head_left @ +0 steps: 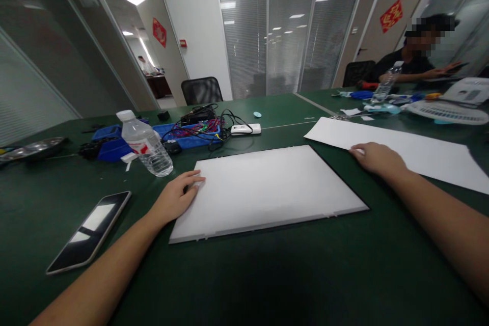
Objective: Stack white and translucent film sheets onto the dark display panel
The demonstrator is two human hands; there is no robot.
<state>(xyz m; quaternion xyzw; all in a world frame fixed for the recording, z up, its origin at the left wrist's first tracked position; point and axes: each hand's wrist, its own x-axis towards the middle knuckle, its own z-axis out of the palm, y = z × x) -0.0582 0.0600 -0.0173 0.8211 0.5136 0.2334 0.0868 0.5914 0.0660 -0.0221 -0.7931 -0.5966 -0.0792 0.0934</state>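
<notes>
A white rectangular panel (263, 188) with a thin dark rim and small tabs along its edges lies flat on the dark green table (244, 275). My left hand (178, 193) rests at the panel's left edge, its fingers stretched out over the surface. On the right, my right hand (376, 158) has its thumb and fingers closed on the near edge of a white sheet (424, 155). This sheet lies apart from the panel, to its right and farther back. The fingertips under the sheet are hidden.
A phone (91, 232) and a water bottle (147, 145) stand left of the panel. Behind are blue bins (158, 130) with tangled wires and a white power strip (245, 129). At the far right, a person (412, 56) sits near another bottle (388, 81) and white plastic parts (446, 111).
</notes>
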